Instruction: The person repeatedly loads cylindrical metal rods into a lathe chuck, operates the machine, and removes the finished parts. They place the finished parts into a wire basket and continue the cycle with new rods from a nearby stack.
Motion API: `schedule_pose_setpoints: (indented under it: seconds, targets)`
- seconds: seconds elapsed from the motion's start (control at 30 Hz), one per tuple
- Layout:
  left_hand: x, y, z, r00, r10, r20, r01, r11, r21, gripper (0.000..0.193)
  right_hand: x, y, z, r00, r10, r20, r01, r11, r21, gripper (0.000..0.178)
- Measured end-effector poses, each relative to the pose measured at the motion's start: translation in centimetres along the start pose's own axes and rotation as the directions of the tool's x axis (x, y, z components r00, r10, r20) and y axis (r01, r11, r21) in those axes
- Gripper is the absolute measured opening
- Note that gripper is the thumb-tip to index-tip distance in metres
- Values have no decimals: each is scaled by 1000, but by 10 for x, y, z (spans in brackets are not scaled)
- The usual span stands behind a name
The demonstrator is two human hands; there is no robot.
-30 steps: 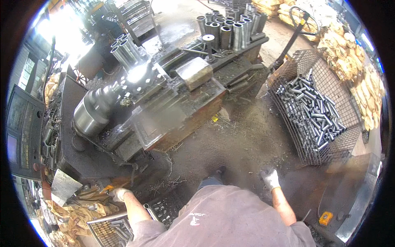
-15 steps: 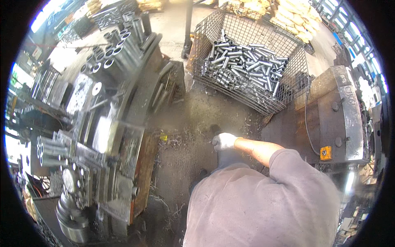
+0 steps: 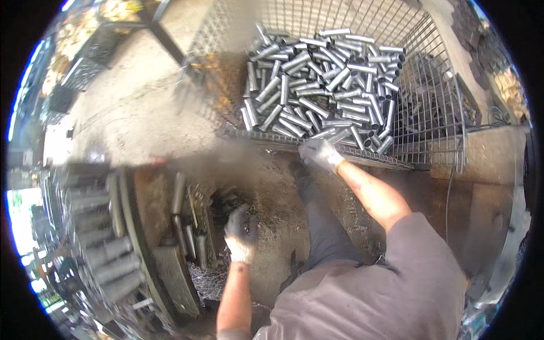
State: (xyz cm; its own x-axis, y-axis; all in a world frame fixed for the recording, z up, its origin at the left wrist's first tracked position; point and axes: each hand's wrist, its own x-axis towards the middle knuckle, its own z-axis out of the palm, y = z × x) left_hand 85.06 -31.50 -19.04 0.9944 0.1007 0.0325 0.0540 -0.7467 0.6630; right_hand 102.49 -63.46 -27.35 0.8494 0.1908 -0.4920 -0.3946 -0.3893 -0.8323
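My right hand [image 3: 320, 154], in a white glove, is at the near rim of a wire mesh basket [image 3: 439, 93]. Short metal tubes [image 3: 314, 105] lie heaped inside the basket, pointing every way. Right beside its fingers are a couple of blurred tubes [image 3: 339, 136]; whether the hand grips one, I cannot tell. Lower and to the left, my left hand [image 3: 241, 233] hangs above the floor in a glove with dark fingers and a white cuff. Its fingers are loosely bent, with a gap to the thumb, and I see nothing in them.
On the left stands a bench [image 3: 133, 226] with larger tubes [image 3: 116, 269] lying on it, smeared by motion. Metal shavings [image 3: 209, 283] litter the floor by its side. A rusty metal surface [image 3: 481, 158] and a hanging cable [image 3: 449, 198] are at the right.
My view has swung toward the basket, which now looms larger. My right hand has reached forward to its rim. My left hand has come into view.
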Motion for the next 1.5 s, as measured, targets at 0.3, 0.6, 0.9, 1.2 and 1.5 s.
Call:
schedule_pose_setpoints:
  seconds: [0.3,0.6,0.9,1.2,1.5]
  targets:
    - [284,12,217,906,-185,380,210,977,-25,34,323,198,-42,959,258,-121,-260,624,-737,80]
    - [344,-39,333,659,-515,548,738,582,-340,54,412,275,-20,948,313,52,-145,576,-805,28]
    - [371,-60,376,337,-507,793,758,-354,-548,32,377,222,-103,958,285,18,-256,884,-391,58]
    - [256,-26,219,267,-299,916,909,-236,-342,65,423,288,-149,897,432,-92,-289,415,-863,36]
    - [-4,-79,72,94,-830,550,555,503,663,82,264,120,-141,916,334,224,-330,942,-59,49]
